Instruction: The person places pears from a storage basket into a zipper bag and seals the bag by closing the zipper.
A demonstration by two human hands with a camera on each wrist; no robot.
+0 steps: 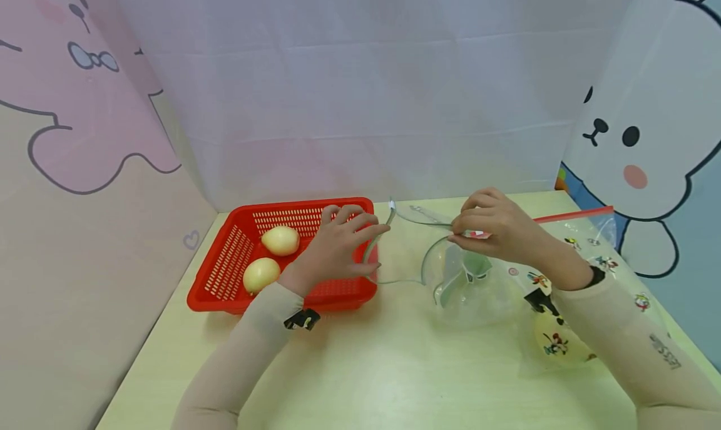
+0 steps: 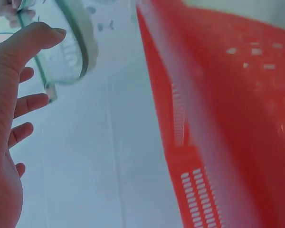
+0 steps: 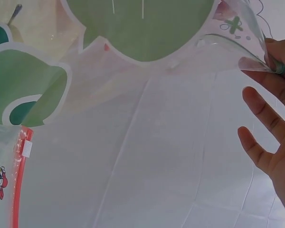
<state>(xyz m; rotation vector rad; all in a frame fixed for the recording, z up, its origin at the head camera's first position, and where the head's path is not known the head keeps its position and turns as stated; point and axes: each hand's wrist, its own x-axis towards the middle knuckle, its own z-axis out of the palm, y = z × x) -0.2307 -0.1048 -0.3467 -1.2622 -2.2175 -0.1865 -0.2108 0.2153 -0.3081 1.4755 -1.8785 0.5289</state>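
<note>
My right hand (image 1: 496,226) pinches the rim of a clear zip bag (image 1: 467,305) with green printed shapes between thumb and forefinger. Its other fingers are spread in the right wrist view. The bag's mouth gapes between my two hands. My left hand (image 1: 340,245) is over the right side of a red plastic basket (image 1: 216,303), fingers and thumb apart at the bag's left edge. In the left wrist view, a fingertip lies right by the small end piece (image 2: 51,92) of the bag's seal. Two pale peeled onions (image 1: 280,240) lie in the basket.
A second clear bag (image 1: 619,286) with cartoon prints and a red zip strip (image 1: 574,215) lies on the right, partly under my right forearm. A pale round thing (image 1: 563,339) shows inside it. Printed cloth walls stand behind and beside the pale wooden table (image 1: 360,380).
</note>
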